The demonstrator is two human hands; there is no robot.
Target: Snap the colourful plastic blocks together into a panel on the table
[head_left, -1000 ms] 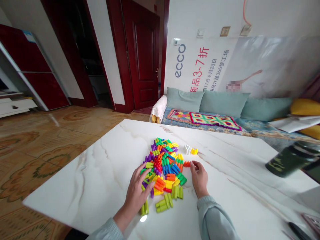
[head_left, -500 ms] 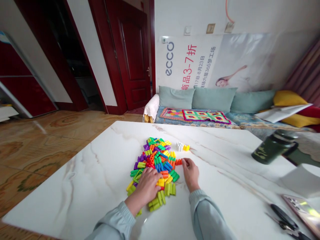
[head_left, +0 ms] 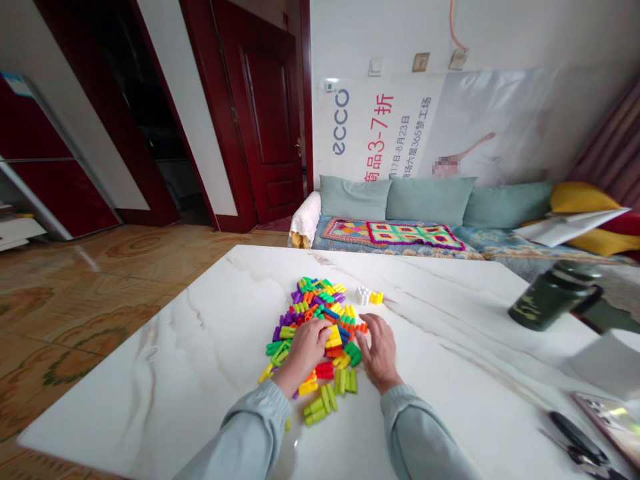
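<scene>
The left hand (head_left: 303,350) is now pinching a yellow ribbed plastic block (head_left: 333,335) between thumb and fingers, whereas half a second ago it was lying flatter over the pile. The right hand (head_left: 381,351) was gripping a small orange ribbed plastic block (head_left: 363,328); its fingers are now parting beside that block, and whether a fingertip is still touching it I cannot tell. So the left hand appears to be taking up the work, with the right hand seemingly free of its piece. A red ribbed plastic block (head_left: 325,371) is also showing more fully near the left wrist.

The yellow block is sitting over the right side of a pile of multicoloured plastic blocks (head_left: 324,311), which is spreading across the middle of a white marble-patterned worktop (head_left: 200,373). Beyond the right hand, a white knobbly plastic cluster (head_left: 363,295) is standing just beside a second yellow plastic block (head_left: 377,298).

On the wall, a large printed poster (head_left: 380,127) is showing "ecco" in grey, "商品3-7折" in red, and smaller lines reading "17日-8月23日" and, partly covered, "六层365梦工场". A dark green lidded flask (head_left: 547,297) is carrying a paler marking that is too unclear to read.
</scene>
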